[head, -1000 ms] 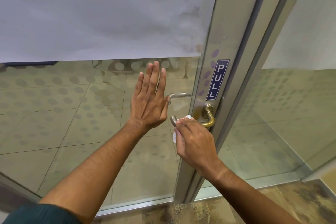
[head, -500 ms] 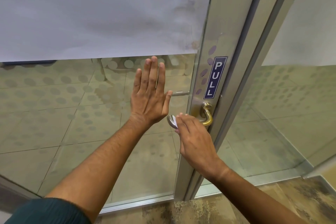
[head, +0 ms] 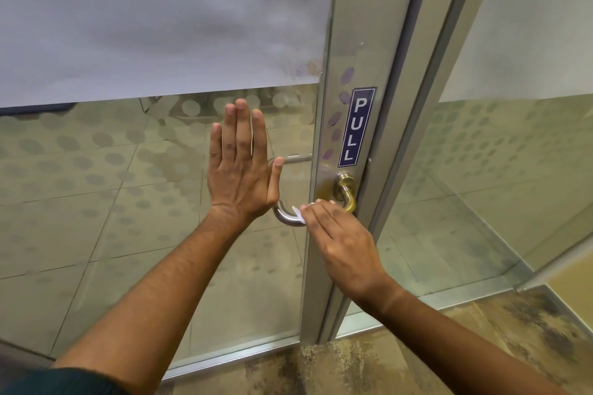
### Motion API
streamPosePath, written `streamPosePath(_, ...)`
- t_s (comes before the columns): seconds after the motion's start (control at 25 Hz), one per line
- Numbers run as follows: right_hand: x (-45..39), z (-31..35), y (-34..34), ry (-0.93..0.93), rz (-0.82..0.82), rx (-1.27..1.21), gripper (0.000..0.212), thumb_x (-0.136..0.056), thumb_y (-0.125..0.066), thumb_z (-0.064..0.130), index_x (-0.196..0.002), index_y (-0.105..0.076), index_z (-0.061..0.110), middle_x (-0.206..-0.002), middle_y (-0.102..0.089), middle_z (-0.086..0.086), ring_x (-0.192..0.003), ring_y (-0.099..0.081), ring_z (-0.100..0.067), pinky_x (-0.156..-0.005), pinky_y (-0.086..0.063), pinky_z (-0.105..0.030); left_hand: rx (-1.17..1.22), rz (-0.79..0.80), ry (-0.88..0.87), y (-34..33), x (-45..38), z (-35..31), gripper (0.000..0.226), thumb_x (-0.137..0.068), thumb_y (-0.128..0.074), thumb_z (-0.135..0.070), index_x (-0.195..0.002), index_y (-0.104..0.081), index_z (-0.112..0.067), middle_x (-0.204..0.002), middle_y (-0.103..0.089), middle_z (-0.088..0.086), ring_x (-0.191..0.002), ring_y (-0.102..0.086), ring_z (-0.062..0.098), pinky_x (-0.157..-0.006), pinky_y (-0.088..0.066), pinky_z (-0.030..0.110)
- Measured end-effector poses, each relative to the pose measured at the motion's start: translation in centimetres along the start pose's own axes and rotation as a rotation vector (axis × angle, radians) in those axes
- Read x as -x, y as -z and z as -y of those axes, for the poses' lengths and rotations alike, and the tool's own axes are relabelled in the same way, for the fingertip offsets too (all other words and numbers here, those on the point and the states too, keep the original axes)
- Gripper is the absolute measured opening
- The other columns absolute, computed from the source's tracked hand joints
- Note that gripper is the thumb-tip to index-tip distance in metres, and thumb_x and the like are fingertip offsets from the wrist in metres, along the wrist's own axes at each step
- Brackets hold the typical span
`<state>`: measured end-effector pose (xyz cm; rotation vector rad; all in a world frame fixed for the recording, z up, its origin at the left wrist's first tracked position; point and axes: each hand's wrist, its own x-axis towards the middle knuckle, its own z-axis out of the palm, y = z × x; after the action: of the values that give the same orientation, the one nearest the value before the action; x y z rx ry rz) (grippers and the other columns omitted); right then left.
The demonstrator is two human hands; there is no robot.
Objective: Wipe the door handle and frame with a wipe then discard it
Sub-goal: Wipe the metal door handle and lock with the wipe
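A curved metal door handle (head: 284, 216) sticks out from the silver door frame (head: 359, 42), its base a brassy knob (head: 346, 189). My right hand (head: 340, 240) lies over the handle and pinches a small white wipe (head: 297, 213) against it; only a corner of the wipe shows past my fingertips. My left hand (head: 239, 170) presses flat on the glass door panel (head: 96, 186), fingers straight and pointing up, just left of the handle.
A blue PULL sticker (head: 356, 127) sits on the frame above the handle. Frosted film (head: 160, 16) covers the upper glass. A second handle (head: 296, 159) shows behind the glass. A fixed glass panel (head: 513, 170) stands to the right; mottled floor (head: 385, 362) lies below.
My right hand has slid with the wipe along the handle from its free end toward the frame, baring the handle's curved end. My left hand stays flat on the glass.
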<state>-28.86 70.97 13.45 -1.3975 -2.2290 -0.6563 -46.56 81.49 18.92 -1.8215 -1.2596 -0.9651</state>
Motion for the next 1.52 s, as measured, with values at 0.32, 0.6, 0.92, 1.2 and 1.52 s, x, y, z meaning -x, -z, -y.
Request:
streamPosePath(0.32, -0.5, -0.1, 1.1, -0.099, -0.033, -0.136, 0.055, -0.076, -0.063, 0.013, -0.129, -0.059, 0.0, -0.131, -0.061, -0.019, -0.125, -0.056, -0.032, -0.111, -0.031, -0.042, -0.014, 0.003, -0.002, 0.0, 0.0, -0.1, 0.082, -0.096, -0.037, -0.043, -0.152, 0.005, 0.0, -0.156, -0.005, 0.025, -0.149, 0.025, 0.026, -0.122, 0.015, 0.041)
streamPosePath(0.6, 0.0, -0.2, 0.4, 0.004, -0.031, -0.077, 0.059, -0.068, -0.069, 0.003, -0.126, -0.06, -0.001, -0.121, -0.067, -0.019, -0.114, -0.064, -0.032, -0.104, -0.033, -0.041, -0.015, 0.007, 0.003, 0.0, 0.0, 0.0, 0.085, -0.096, -0.038, -0.044, -0.151, 0.007, 0.001, -0.156, -0.003, 0.024, -0.148, 0.026, 0.026, -0.121, 0.016, 0.04)
streamPosePath(0.92, 0.8, -3.3, 0.1, -0.002, -0.038, -0.13, 0.045, -0.086, -0.044, 0.001, -0.128, -0.059, -0.003, -0.124, -0.064, -0.021, -0.121, -0.059, -0.035, -0.108, -0.04, -0.045, -0.036, 0.017, 0.016, -0.1, -0.1, -0.1, 0.081, -0.095, -0.038, -0.045, -0.152, -0.006, 0.002, -0.155, -0.004, 0.023, -0.148, 0.027, 0.025, -0.121, 0.017, 0.039)
streamPosePath(1.2, 0.4, -5.4, 0.1, -0.118, 0.051, -0.202, 0.06, -0.07, -0.071, -0.013, -0.129, -0.059, -0.002, -0.13, -0.06, -0.022, -0.122, -0.058, -0.036, -0.096, -0.053, -0.048, -0.056, 0.032, 0.03, 0.0, -0.1, -0.2, 0.08, -0.095, -0.038, -0.046, -0.152, -0.007, 0.002, -0.155, -0.003, 0.024, -0.147, 0.029, 0.023, -0.121, 0.017, 0.039)
streamPosePath(1.52, -0.3, -3.4, -1.0, -0.467, -0.191, -0.456, 0.049, -0.076, -0.072, -0.011, -0.123, -0.066, 0.005, -0.118, -0.066, -0.009, -0.109, -0.063, -0.021, -0.096, -0.048, -0.027, -0.082, 0.042, 0.015, 0.1, -0.2, -0.2, 0.084, -0.094, -0.044, -0.045, -0.151, -0.008, 0.003, -0.154, -0.003, 0.026, -0.146, 0.005, 0.036, -0.121, 0.018, 0.039)
